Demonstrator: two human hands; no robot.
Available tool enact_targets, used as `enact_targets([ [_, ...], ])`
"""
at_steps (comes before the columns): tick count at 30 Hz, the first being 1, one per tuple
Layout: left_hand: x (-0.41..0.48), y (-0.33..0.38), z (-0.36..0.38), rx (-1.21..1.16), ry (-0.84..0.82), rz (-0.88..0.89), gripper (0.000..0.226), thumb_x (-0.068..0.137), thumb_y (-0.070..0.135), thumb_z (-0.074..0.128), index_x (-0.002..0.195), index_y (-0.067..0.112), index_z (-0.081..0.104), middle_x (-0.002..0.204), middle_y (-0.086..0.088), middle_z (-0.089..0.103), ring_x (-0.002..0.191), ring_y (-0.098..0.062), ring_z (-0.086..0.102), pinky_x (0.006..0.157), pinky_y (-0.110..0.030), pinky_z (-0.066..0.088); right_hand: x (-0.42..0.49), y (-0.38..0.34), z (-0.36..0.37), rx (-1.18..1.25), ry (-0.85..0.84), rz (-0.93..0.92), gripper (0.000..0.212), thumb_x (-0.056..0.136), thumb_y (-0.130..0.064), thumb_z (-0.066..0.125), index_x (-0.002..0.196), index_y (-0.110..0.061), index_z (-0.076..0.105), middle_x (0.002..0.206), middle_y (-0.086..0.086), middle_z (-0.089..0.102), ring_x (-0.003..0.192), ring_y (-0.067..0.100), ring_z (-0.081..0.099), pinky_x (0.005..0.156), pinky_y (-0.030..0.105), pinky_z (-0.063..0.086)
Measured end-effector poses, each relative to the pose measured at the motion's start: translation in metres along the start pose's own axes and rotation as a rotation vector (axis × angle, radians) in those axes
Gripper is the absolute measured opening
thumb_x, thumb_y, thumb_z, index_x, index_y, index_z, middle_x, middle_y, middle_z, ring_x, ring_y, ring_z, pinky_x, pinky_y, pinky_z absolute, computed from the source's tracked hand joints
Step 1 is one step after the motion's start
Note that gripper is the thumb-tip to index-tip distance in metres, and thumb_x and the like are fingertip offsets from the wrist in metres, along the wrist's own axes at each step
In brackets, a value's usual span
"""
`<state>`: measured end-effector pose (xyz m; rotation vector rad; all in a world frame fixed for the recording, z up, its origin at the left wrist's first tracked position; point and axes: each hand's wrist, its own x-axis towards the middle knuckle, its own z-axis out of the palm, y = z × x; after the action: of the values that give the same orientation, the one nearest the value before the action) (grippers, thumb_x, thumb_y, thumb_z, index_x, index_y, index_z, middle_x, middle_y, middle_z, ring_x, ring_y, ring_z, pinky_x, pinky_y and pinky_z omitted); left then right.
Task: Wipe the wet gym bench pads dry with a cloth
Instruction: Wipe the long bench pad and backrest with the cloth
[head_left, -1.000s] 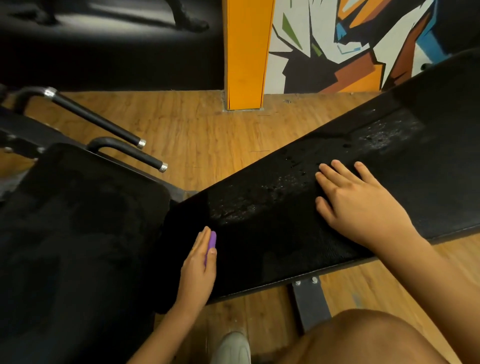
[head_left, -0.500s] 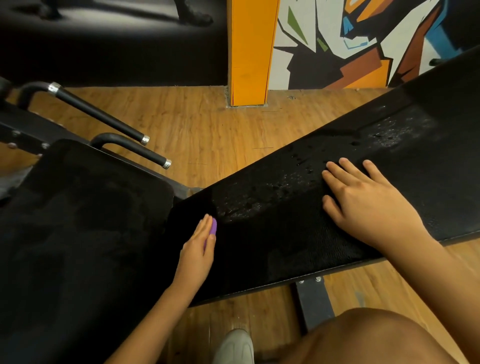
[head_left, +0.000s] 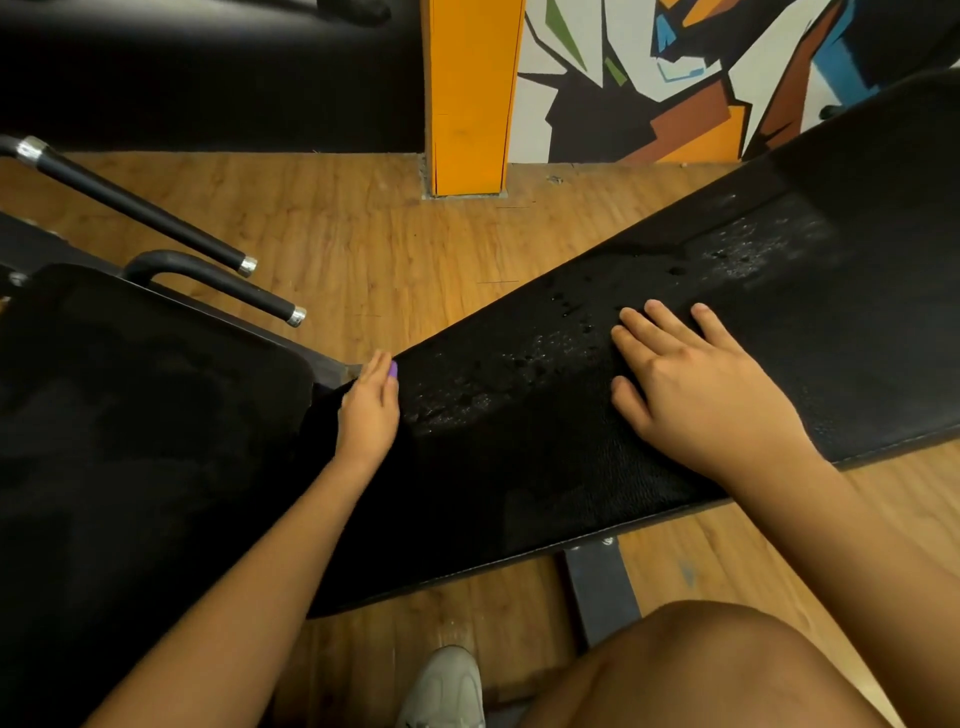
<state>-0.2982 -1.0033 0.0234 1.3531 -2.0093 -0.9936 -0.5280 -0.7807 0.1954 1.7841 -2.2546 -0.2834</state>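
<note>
The long black bench pad (head_left: 519, 493) runs from the centre up to the right. Water droplets (head_left: 519, 364) speckle its far half, with another wet patch (head_left: 769, 244) higher up. My left hand (head_left: 369, 410) lies at the pad's narrow end, fingers straight, pinching a purple cloth (head_left: 393, 369); only a small tip of the cloth shows by the thumb. My right hand (head_left: 701, 395) lies flat on the pad with its fingers spread, just right of the droplets. The black seat pad (head_left: 130, 415) fills the left side.
Two black handle bars (head_left: 218, 275) (head_left: 145, 208) with chrome ends stick out behind the seat pad. An orange pillar (head_left: 470, 93) stands on the wooden floor by a painted wall. The bench's metal leg (head_left: 597, 587), my knee (head_left: 701, 670) and a grey shoe (head_left: 447, 686) are below.
My left hand has slid with the cloth across the pad's narrow end, away from me toward its far edge. My right hand has stayed flat in the same place.
</note>
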Motion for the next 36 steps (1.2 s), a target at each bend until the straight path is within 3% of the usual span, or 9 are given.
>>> enact_targets([
  [6,0.0,0.0,-0.006,0.039,-0.073,0.027,0.049,0.109,0.02,0.039,0.157,0.014,0.032,0.164,0.001,0.03,0.151,-0.015,0.027,0.124,-0.039,0.025,0.0,-0.001,-0.001,0.006,0.008,0.002,0.071,0.095,-0.047,0.022,0.146,-0.007,0.052,0.154,0.012,0.047,0.148,0.029,0.036,0.12,0.054,0.025],
  [14,-0.131,-0.015,-0.011,0.041,-0.096,0.066,0.053,0.108,0.025,0.039,0.158,0.024,0.023,0.159,0.019,0.018,0.149,0.002,0.015,0.119,-0.023,0.022,0.0,-0.001,0.002,0.013,0.027,-0.004,0.069,0.095,-0.045,0.025,0.143,-0.006,0.054,0.151,0.013,0.05,0.146,0.03,0.039,0.118,0.056,0.029],
  [20,-0.081,-0.011,-0.003,0.058,-0.07,0.045,0.05,0.108,0.019,0.038,0.158,0.016,0.028,0.164,0.006,0.025,0.151,-0.006,0.016,0.118,-0.025,0.019,0.0,-0.001,0.0,0.006,0.024,0.001,0.07,0.095,-0.046,0.025,0.144,-0.006,0.053,0.152,0.013,0.049,0.146,0.031,0.038,0.118,0.056,0.028],
  [27,0.015,0.008,0.006,0.049,-0.025,-0.089,0.049,0.109,0.02,0.034,0.158,0.012,0.03,0.165,-0.005,0.029,0.153,-0.021,0.022,0.123,-0.044,0.022,0.001,-0.001,-0.001,0.009,0.021,-0.001,0.071,0.095,-0.047,0.022,0.144,-0.007,0.054,0.152,0.013,0.049,0.146,0.031,0.039,0.118,0.056,0.028],
  [34,-0.03,0.008,-0.003,0.059,-0.114,-0.064,0.054,0.108,0.015,0.037,0.16,0.019,0.022,0.167,0.004,0.02,0.154,-0.014,0.018,0.123,-0.044,0.023,0.001,-0.001,0.0,0.012,0.013,-0.014,0.068,0.095,-0.047,0.022,0.143,-0.012,0.056,0.151,0.014,0.05,0.145,0.032,0.039,0.117,0.057,0.029],
  [36,-0.065,0.008,-0.006,0.04,-0.1,-0.04,0.054,0.108,0.015,0.04,0.159,0.021,0.024,0.166,0.007,0.021,0.152,-0.009,0.018,0.121,-0.037,0.023,0.001,-0.001,0.001,0.017,0.014,-0.007,0.068,0.094,-0.047,0.022,0.143,-0.012,0.055,0.152,0.013,0.049,0.146,0.032,0.038,0.118,0.057,0.028],
])
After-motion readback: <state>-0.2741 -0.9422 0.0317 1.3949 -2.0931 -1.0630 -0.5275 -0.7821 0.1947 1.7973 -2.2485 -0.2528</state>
